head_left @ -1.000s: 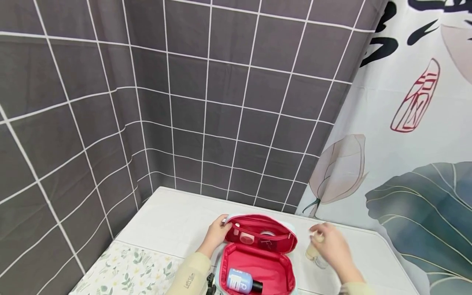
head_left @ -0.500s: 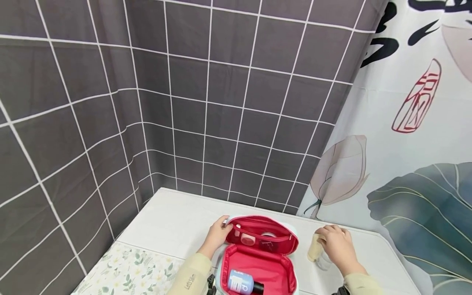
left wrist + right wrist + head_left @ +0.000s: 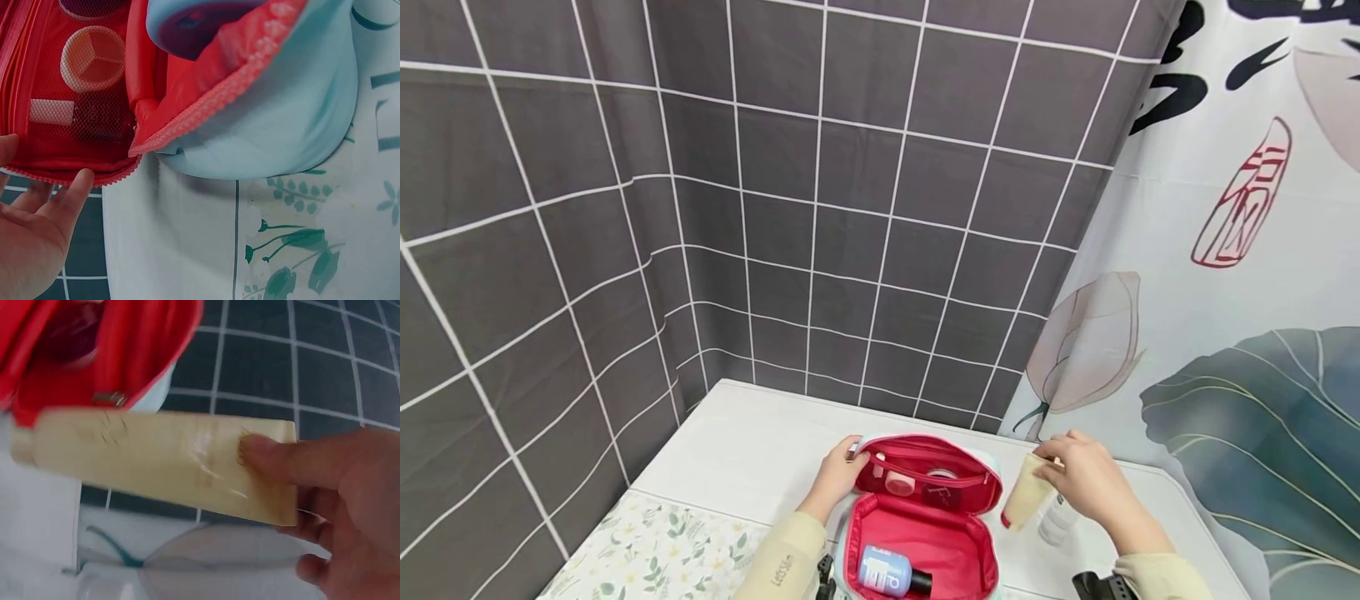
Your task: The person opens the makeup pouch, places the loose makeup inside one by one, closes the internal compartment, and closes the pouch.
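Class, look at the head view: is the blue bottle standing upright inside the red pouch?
No: the blue bottle lies on its side in the red pouch.

Looks like I'm working in a home bathroom corner here, or something dressed up as one. Dark grey tiled walls [image 3: 850, 208] with white grout lines wrap around two sides, and on the right hangs a shower curtain [image 3: 1225, 292] printed with big leaves and a flower bud. There's a white tabletop [image 3: 752, 450] with a floral cloth [image 3: 655, 550] on the near edge, and an open red toiletry bag [image 3: 925, 517] with bottles inside.
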`<state>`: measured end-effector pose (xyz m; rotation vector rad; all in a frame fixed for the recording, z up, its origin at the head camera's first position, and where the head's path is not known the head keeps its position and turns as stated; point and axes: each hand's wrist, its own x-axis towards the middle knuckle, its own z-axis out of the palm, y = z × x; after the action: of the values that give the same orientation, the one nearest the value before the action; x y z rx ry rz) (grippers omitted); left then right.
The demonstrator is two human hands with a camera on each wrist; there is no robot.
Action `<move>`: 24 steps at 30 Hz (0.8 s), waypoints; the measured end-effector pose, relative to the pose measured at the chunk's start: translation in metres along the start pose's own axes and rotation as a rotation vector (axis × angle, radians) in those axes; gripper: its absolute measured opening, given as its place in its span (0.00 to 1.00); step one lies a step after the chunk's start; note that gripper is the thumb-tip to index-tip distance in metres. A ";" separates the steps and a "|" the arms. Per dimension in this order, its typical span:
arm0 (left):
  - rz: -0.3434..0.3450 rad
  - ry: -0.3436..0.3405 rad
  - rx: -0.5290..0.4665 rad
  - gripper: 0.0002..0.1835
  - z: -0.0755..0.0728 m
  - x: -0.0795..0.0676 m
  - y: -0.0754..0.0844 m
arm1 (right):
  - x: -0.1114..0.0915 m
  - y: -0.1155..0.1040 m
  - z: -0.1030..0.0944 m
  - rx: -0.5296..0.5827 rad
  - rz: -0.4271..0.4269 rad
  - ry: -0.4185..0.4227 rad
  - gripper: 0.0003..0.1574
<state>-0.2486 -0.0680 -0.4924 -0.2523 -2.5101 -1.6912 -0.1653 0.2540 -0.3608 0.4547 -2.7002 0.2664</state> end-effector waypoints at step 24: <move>-0.003 -0.005 -0.025 0.15 0.001 -0.002 0.001 | -0.029 -0.052 0.136 0.793 0.050 -0.370 0.16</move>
<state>-0.2465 -0.0665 -0.4919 -0.2550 -2.4955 -1.7258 -0.1686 0.1804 -0.4894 0.7027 -2.8591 1.4102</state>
